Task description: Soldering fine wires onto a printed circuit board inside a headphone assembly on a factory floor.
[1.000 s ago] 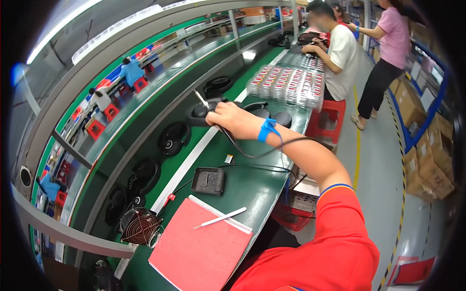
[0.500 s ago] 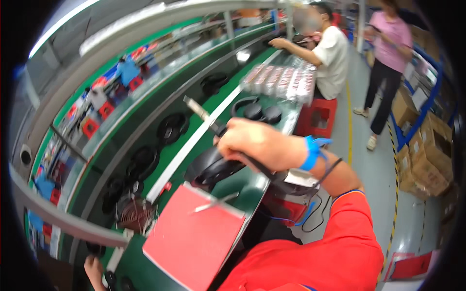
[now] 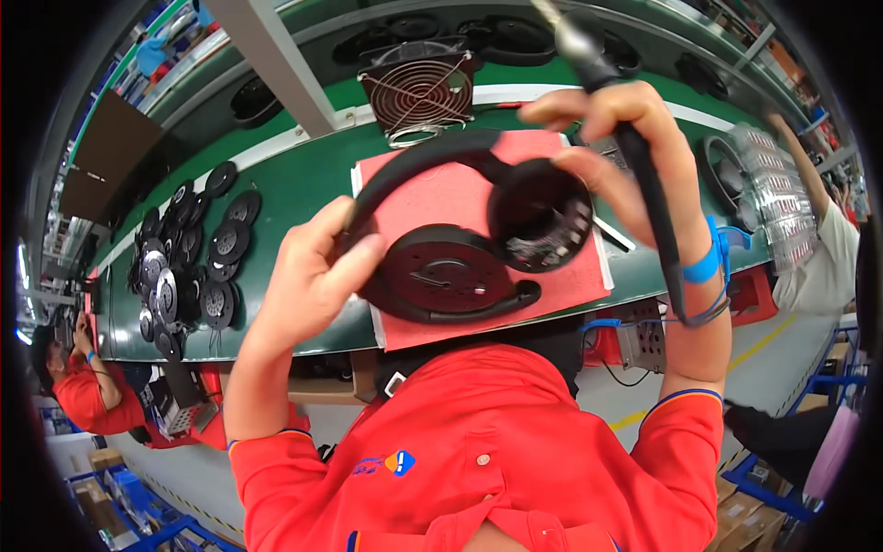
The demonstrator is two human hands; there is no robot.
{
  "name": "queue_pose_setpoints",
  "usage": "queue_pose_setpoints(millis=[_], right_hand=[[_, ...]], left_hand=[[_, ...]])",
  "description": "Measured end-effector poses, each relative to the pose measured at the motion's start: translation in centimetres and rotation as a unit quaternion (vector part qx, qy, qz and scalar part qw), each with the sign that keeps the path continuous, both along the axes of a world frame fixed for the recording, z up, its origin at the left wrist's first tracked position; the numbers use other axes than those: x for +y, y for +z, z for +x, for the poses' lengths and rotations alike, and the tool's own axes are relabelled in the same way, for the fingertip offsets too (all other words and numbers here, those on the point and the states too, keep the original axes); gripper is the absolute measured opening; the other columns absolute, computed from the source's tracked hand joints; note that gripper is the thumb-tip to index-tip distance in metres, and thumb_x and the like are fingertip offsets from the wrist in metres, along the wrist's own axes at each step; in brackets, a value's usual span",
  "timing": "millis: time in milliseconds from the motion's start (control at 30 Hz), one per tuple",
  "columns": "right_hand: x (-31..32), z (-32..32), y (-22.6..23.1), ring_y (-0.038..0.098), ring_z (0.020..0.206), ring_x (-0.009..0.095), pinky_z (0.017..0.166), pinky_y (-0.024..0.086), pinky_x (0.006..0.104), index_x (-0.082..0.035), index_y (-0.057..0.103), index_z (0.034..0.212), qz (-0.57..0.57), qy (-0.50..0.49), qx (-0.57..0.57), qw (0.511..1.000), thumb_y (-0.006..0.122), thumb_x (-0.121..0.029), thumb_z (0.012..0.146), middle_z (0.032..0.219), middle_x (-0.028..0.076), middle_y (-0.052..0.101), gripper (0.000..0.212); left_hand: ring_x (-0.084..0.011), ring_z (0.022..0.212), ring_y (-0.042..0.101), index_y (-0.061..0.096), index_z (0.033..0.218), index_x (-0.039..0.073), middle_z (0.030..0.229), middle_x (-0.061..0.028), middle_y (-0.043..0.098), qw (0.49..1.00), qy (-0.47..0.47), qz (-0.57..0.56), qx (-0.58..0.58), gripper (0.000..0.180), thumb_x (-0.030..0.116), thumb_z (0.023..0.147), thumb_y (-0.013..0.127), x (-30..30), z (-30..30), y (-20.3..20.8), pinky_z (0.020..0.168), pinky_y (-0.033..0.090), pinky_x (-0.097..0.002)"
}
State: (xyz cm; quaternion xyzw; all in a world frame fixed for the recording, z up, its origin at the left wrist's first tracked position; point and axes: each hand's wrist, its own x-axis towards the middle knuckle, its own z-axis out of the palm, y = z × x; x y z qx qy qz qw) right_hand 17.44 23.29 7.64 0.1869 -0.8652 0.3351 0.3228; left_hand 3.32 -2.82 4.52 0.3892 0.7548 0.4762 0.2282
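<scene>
A pair of black over-ear headphones (image 3: 423, 156) is held above a pink-red mat (image 3: 575, 285), both ear cups facing up without cushions. Their inner plates and small parts show. My left hand (image 3: 317, 267) grips the headband's left side, thumb beside the left cup. In my right hand (image 3: 644, 138) is a soldering iron (image 3: 589, 60), its metal end pointing up and away, its dark handle and cable running down along the wrist. The right thumb and fingers are spread near the right cup; whether they touch it I cannot tell. A blue strap circles that wrist.
A caged fan (image 3: 418, 92) stands behind the mat. Several round black speaker parts (image 3: 216, 239) lie in a heap on the left. Right of the mat are more headphones (image 3: 727, 175) and plastic-wrapped trays (image 3: 777, 198). Co-workers sit at both ends; a grey post (image 3: 276, 64) rises at back left.
My view has swung left to face the mat. The right hand has brought the soldering iron and headphones over the mat, and my left hand now holds the headphones too.
</scene>
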Motion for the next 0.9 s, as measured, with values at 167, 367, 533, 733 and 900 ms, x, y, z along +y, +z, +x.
queue_pose_setpoints(millis=[167,367,533,733,900], right_hand=[[6.5,3.8,-7.2,0.060,0.100,0.023,0.087,0.045,0.0304,-0.003,0.044,0.095,-0.023,-0.260,-0.146,0.954,0.069,0.000,0.077,0.110,0.015,0.062,0.031],[8.4,6.3,-10.1,0.057,0.101,0.025,0.089,0.042,0.0314,-0.004,0.046,0.100,0.071,-0.291,-0.189,0.935,0.073,0.001,0.070,0.113,0.013,0.060,0.040],[9.6,6.6,-11.5,0.058,0.100,0.022,0.088,0.044,0.0293,-0.004,0.046,0.099,0.032,-0.303,-0.191,0.933,0.063,0.009,0.076,0.111,0.013,0.062,0.032],[9.8,4.7,-11.4,0.060,0.092,0.022,0.083,0.046,0.0289,-0.003,0.047,0.100,0.115,-0.332,-0.159,0.922,0.062,0.009,0.077,0.112,0.012,0.062,0.029],[5.3,3.4,-9.1,0.060,0.099,0.022,0.086,0.045,0.0289,-0.002,0.049,0.098,0.134,-0.351,-0.100,0.921,0.063,0.009,0.076,0.114,0.013,0.062,0.029]], left_hand=[[-0.0127,0.047,0.057,0.049,0.093,0.004,0.071,-0.0060,0.060,0.924,0.082,0.061,-0.369,0.021,0.024,0.092,0.055,-3.1,0.2,-5.6,0.039,0.037,-0.0188],[-0.0136,0.063,0.063,0.051,0.105,-0.003,0.084,-0.0076,0.061,0.951,0.018,-0.041,-0.307,0.031,0.023,0.091,0.058,-3.4,0.7,-5.8,0.053,0.049,-0.0234],[-0.0198,0.084,0.058,0.057,0.104,0.005,0.098,-0.0143,0.057,0.972,0.003,-0.047,0.230,0.051,0.020,0.062,0.081,-3.1,-1.3,-4.2,0.066,0.048,-0.0321],[-0.0289,0.097,0.049,0.060,0.100,0.009,0.105,-0.0138,0.049,0.922,-0.050,-0.072,0.376,0.054,0.025,0.054,0.082,-1.3,0.4,-6.5,0.076,0.043,-0.0407],[-0.0259,0.077,0.052,0.061,0.082,0.004,0.087,-0.0094,0.055,0.909,-0.053,0.028,0.412,0.039,0.032,0.061,0.078,0.2,1.4,-5.4,0.066,0.044,-0.0346]])
